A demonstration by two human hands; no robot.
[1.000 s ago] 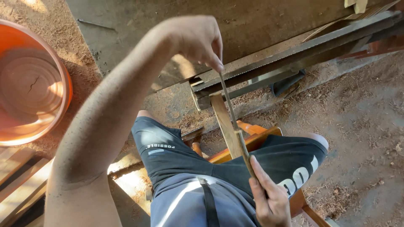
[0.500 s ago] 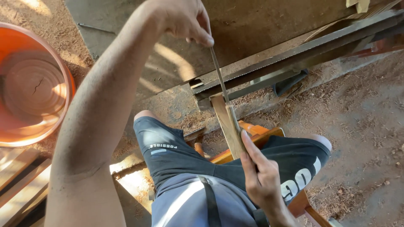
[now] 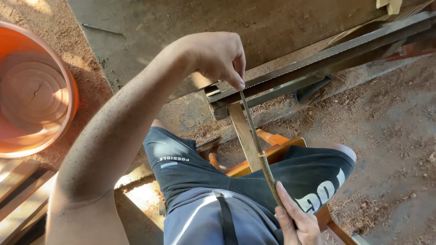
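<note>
My left hand (image 3: pixel 217 58) pinches the far tip of a thin metal file (image 3: pixel 252 127) with thumb and fingers, right at the toothed edge of a long saw blade (image 3: pixel 327 54). My right hand (image 3: pixel 293 220) grips the file's wooden handle near my lap. The file runs from the blade back toward me, over an upright wooden strip (image 3: pixel 243 134). The saw blade lies clamped along a wooden beam, slanting up to the right.
An orange plastic bucket (image 3: pixel 68 86) stands at the left on sawdust-covered ground. A broad wooden plank (image 3: pixel 254 22) fills the top. I sit on an orange stool (image 3: pixel 277 152), knees in dark shorts. Wooden slats lie at the lower left.
My left hand has come back down toward the blade with the file tip, after being higher half a second ago. My right hand has slid lower with the handle.
</note>
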